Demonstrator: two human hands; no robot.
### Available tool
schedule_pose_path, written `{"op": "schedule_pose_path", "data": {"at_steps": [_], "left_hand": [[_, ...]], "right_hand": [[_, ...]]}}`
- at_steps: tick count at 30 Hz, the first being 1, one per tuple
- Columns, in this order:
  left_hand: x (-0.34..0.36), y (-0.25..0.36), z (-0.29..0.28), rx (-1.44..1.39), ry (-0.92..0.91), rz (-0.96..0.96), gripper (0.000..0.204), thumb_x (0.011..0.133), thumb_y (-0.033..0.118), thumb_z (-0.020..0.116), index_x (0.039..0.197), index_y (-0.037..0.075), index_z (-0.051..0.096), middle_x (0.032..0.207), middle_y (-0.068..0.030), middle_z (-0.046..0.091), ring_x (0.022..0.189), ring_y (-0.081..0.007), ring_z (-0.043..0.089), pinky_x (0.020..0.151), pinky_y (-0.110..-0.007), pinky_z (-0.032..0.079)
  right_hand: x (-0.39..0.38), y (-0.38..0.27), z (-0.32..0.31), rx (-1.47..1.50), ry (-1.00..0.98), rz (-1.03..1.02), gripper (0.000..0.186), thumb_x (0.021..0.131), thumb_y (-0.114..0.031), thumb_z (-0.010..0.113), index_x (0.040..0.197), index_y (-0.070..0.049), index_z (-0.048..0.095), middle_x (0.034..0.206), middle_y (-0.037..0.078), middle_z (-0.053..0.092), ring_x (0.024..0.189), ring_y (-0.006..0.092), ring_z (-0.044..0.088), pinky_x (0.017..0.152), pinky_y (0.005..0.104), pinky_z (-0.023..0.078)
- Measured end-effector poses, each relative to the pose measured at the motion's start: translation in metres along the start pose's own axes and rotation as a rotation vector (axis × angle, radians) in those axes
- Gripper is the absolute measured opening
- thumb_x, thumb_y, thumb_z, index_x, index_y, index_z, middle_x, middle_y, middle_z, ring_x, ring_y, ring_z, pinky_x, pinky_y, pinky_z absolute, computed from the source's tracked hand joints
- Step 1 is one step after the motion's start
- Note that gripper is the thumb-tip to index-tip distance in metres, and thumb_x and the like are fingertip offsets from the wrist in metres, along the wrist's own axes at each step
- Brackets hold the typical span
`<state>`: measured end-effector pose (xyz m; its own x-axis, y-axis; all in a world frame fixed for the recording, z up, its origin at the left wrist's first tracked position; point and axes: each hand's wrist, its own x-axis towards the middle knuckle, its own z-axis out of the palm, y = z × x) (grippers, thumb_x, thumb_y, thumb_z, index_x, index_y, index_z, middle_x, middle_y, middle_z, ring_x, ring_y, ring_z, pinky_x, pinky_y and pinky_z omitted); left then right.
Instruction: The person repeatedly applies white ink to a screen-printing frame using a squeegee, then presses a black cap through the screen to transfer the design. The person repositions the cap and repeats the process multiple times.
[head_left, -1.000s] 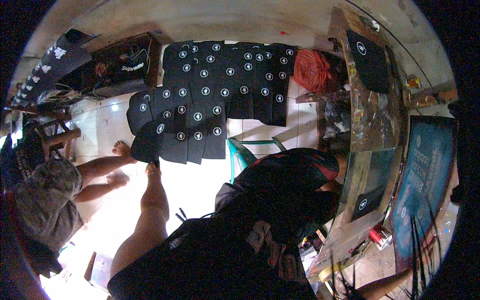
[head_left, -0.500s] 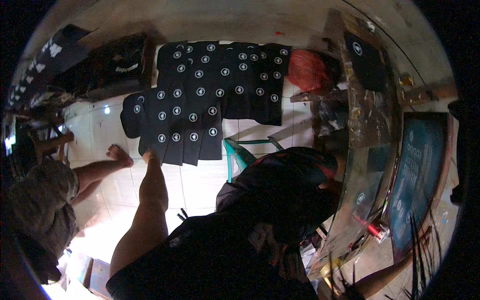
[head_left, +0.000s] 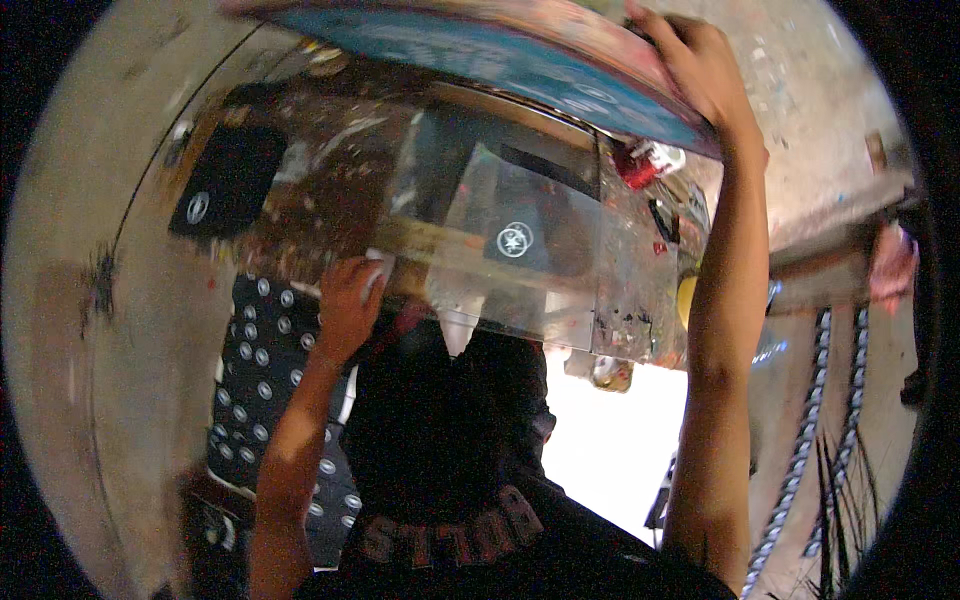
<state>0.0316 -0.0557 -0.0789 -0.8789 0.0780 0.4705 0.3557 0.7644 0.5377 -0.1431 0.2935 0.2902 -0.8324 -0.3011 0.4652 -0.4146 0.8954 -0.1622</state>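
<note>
My right hand (head_left: 700,75) is closed on the edge of a screen printing frame (head_left: 540,50) with a blue mesh, which is tilted up at the far side of the worktable. My left hand (head_left: 348,305) is at the worktable's near left edge, its fingers bent around something small and whitish that I cannot make out. Between my hands, a black fabric piece (head_left: 545,190) with a round white print lies at a clear sheet (head_left: 440,265) on the table. Another printed black piece (head_left: 235,180) lies at the far left.
A red and white can (head_left: 640,165) stands on the right of the paint-stained worktable (head_left: 330,200). Several printed black pieces (head_left: 255,390) are spread low on the left. A dark cable (head_left: 150,190) runs along the left wall. Two patterned strips (head_left: 805,430) lie at right.
My view has swung from the floor to the worktable. Both my hands now show clearly, and the screen printing frame, earlier at the right, is held tilted up by my right hand.
</note>
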Motion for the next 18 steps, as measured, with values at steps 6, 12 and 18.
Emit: {"op": "schedule_pose_path", "data": {"at_steps": [6,12,18], "left_hand": [[0.101,0.013,0.081,0.14,-0.285,0.429,0.056,0.092,0.031,0.071,0.144,0.015,0.058,0.137,-0.0099,0.063,0.139,-0.0346,0.046,0.114,-0.061,0.029],[0.125,0.033,0.113,0.018,-0.534,0.383,0.07,0.092,0.049,0.069,0.153,0.02,0.051,0.157,-0.0003,0.051,0.149,-0.0319,0.037,0.124,-0.062,0.013],[0.122,0.032,0.122,0.127,-0.521,0.392,0.069,0.09,0.055,0.069,0.147,0.02,0.057,0.157,0.0018,0.05,0.148,-0.0321,0.037,0.123,-0.064,0.011]], "right_hand": [[-0.005,-0.01,-0.007,0.051,0.05,0.062,0.064,0.091,-0.05,0.058,0.066,0.01,0.065,0.056,0.025,0.058,0.053,0.0348,0.058,0.061,0.0464,0.05],[0.004,-0.003,-0.014,0.031,0.037,0.038,0.065,0.088,-0.047,0.057,0.067,0.013,0.065,0.064,0.036,0.06,0.066,0.0482,0.065,0.072,0.0498,0.054],[0.012,0.001,-0.014,-0.029,0.136,-0.013,0.063,0.088,-0.046,0.057,0.083,0.015,0.069,0.083,0.042,0.063,0.087,0.0528,0.068,0.084,0.0504,0.054]]}}
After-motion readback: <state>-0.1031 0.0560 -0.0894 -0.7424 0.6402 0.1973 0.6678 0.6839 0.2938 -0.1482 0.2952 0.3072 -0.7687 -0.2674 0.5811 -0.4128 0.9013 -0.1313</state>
